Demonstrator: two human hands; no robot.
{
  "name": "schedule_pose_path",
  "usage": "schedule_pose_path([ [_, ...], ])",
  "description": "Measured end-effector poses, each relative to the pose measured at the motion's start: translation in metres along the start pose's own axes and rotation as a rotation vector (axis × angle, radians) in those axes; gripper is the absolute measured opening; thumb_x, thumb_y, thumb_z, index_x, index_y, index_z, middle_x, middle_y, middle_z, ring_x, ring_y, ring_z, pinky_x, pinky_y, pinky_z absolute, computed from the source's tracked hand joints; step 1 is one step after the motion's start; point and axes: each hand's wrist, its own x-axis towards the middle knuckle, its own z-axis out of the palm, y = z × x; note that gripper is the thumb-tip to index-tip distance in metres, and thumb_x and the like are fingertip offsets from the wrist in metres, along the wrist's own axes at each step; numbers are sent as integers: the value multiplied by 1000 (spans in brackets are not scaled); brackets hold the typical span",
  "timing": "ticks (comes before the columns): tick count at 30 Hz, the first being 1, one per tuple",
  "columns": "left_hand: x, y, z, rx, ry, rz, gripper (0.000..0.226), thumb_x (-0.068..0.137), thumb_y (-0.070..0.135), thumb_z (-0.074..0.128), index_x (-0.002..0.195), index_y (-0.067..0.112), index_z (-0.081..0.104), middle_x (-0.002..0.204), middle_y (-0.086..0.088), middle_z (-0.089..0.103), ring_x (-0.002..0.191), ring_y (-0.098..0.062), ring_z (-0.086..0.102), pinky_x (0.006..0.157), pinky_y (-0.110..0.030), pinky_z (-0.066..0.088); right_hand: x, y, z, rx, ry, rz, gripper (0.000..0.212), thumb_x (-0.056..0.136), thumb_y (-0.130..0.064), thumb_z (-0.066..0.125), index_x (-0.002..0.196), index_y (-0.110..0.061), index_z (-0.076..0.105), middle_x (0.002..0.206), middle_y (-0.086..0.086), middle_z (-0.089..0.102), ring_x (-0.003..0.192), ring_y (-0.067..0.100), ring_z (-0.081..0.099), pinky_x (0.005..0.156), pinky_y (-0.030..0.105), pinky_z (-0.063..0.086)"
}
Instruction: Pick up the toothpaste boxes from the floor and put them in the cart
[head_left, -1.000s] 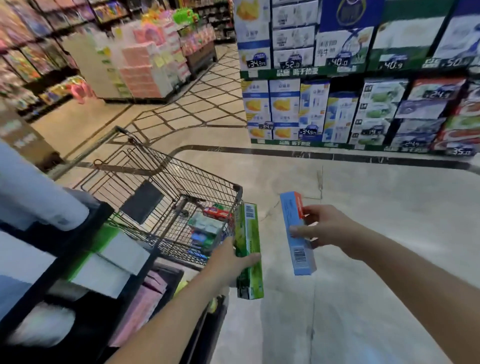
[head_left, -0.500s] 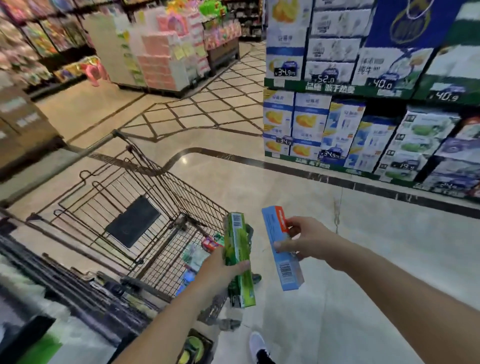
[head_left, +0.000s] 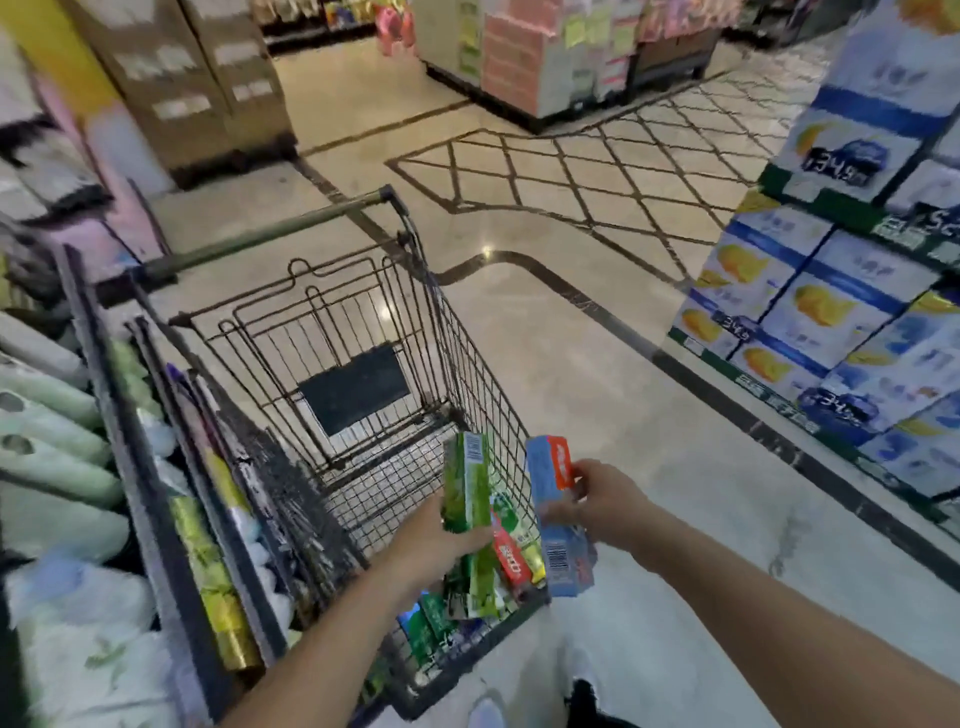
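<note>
My left hand (head_left: 434, 540) grips a green toothpaste box (head_left: 467, 483), held upright inside the near end of the wire cart (head_left: 457, 338). My right hand (head_left: 597, 506) holds a blue toothpaste box (head_left: 553, 514) with an orange-red end, upright at the cart's right rim. Several toothpaste boxes (head_left: 511, 556), red and green, lie in a pile in the cart's near corner below both hands.
A dark shelf (head_left: 156, 493) with rolls and paper packs runs along the cart's left side. Stacked blue-and-white cartons (head_left: 810, 322) stand at the right. Open tiled floor (head_left: 597, 374) lies to the right of the cart. A pink display (head_left: 524, 57) stands far back.
The view has swung left and down over the cart. Both hands have moved with their boxes from beside the cart's corner to over its near end.
</note>
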Motion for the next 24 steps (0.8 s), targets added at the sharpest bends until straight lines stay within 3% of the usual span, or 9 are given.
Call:
schedule_pose_path([
  [3, 27, -12, 1, -76, 83, -85, 35, 87, 28, 75, 104, 33, 46, 95, 18, 60, 82, -2, 59, 80, -28, 52, 50, -4, 11, -147, -59, -11, 40, 79, -37, 81, 104, -17, 57, 96, 2, 66, 85, 18, 66, 76, 39, 57],
  [6, 55, -26, 14, -79, 134, -189, 35, 89, 30, 73, 113, 26, 48, 111, 7, 63, 84, -4, 57, 83, -25, 47, 82, 0, 18, -265, -114, -31, 32, 84, -38, 76, 94, -22, 50, 88, -2, 60, 75, 10, 58, 62, 27, 49],
  [8, 79, -33, 26, -50, 146, -283, 63, 91, 39, 69, 139, 13, 38, 139, -4, 51, 103, -14, 56, 84, -27, 44, 103, 5, 23, -341, -163, -37, 29, 88, -36, 71, 87, -25, 44, 83, -4, 57, 68, 5, 52, 53, 21, 42],
  [10, 108, -43, 42, -35, 164, -383, 96, 89, 49, 67, 157, 10, 12, 157, -9, 31, 132, -26, 45, 95, -32, 44, 122, 11, 28, -391, -198, -40, 27, 88, -34, 70, 86, -24, 45, 88, 7, 62, 68, 13, 55, 60, 31, 48],
  [11, 123, -49, 50, -22, 168, -412, 100, 88, 51, 66, 158, 10, 7, 159, -10, 29, 137, -28, 41, 100, -33, 43, 129, 15, 31, -392, -205, -41, 25, 88, -32, 71, 84, -23, 48, 90, 15, 63, 72, 22, 59, 65, 37, 50],
  [13, 151, -60, 67, 10, 161, -458, 96, 88, 53, 65, 155, 7, 14, 149, -12, 41, 129, -29, 49, 97, -34, 47, 142, 28, 38, -389, -218, -37, 21, 88, -32, 69, 89, -16, 56, 94, 19, 65, 87, 29, 65, 70, 41, 51],
  [16, 190, -72, 89, 17, 156, -471, 88, 86, 52, 68, 149, 6, 28, 125, -12, 58, 101, -26, 60, 76, -31, 50, 158, 51, 48, -405, -232, -50, 30, 87, -39, 69, 99, -15, 56, 90, 11, 66, 85, 23, 67, 62, 31, 51],
  [20, 240, -89, 113, 6, 131, -397, 41, 87, 32, 70, 122, 13, 59, 115, -11, 68, 94, -25, 65, 82, -33, 55, 176, 77, 56, -448, -277, -114, 33, 84, -42, 73, 103, -28, 49, 91, -10, 63, 80, 4, 62, 67, 25, 54],
  [24, 303, -141, 149, -187, 76, -397, 21, 87, 31, 65, 103, 17, 67, 99, -10, 73, 89, -28, 70, 84, -48, 58, 186, 85, 55, -495, -282, -174, 34, 85, -39, 71, 110, -30, 49, 99, -10, 62, 86, 3, 62, 72, 25, 54],
])
